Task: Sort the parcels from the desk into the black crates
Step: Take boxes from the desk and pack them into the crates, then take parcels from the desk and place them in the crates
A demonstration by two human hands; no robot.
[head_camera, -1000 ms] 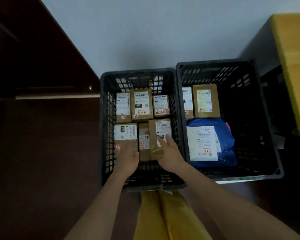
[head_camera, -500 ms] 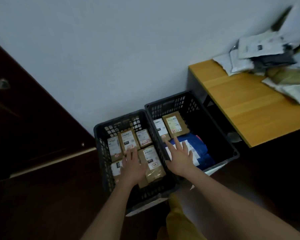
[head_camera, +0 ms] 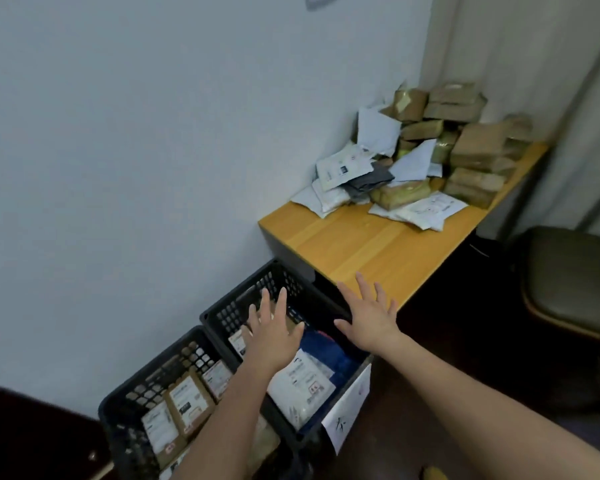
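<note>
both hands, left [head_camera: 274, 336] and right [head_camera: 369, 318], spread flat and empty above the right crate [head_camera: 257, 289]. parcels [head_camera: 430, 150] pile on the bench [head_camera: 371, 247] at two o'clock.

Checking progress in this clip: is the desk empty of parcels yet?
Not empty. A heap of parcels sits at the far end of the desk; both hands, left hand and right hand, are open, holding nothing.

Bare forearms, no sleeves; yellow garment [head_camera: 433, 474] below.

Black lattice crates [head_camera: 284, 292], brown & white parcels [head_camera: 465, 147], blue bag [head_camera: 326, 351], orange-wood desk [head_camera: 368, 244], pale grey wall [head_camera: 153, 133].
</note>
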